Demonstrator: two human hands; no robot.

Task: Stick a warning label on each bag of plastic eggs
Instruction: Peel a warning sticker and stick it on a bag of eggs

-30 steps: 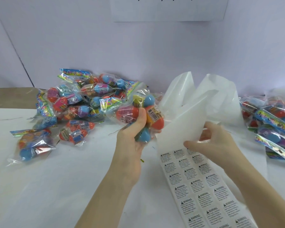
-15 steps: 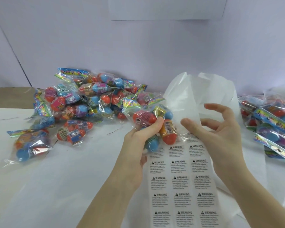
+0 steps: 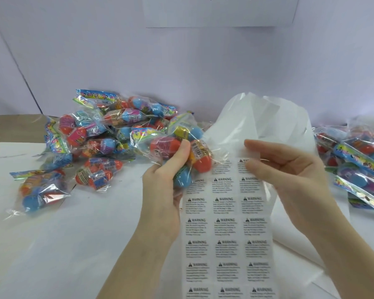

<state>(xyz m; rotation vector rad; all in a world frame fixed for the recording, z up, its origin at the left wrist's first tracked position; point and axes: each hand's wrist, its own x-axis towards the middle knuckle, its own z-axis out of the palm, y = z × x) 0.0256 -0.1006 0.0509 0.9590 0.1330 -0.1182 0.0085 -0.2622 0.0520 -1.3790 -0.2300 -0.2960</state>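
Observation:
My left hand [image 3: 162,186] grips a clear bag of plastic eggs [image 3: 198,152], with red, blue and yellow eggs inside, held above the top left of the label sheet. The sheet of warning labels [image 3: 225,234] runs in three columns from the middle down to the bottom edge. My right hand [image 3: 289,175] pinches the top right label [image 3: 243,161] between thumb and fingers. Bare white backing paper [image 3: 257,117] curls up behind both hands.
Several bags of eggs lie in a pile [image 3: 108,134] at the left back of the white table [image 3: 52,244]. Another heap of bags [image 3: 358,156] sits at the right edge. A white paper sign [image 3: 220,11] hangs on the wall.
My right hand's spread fingers have closed onto the top right label of the sheet. My left hand holds the bag in nearly the same place.

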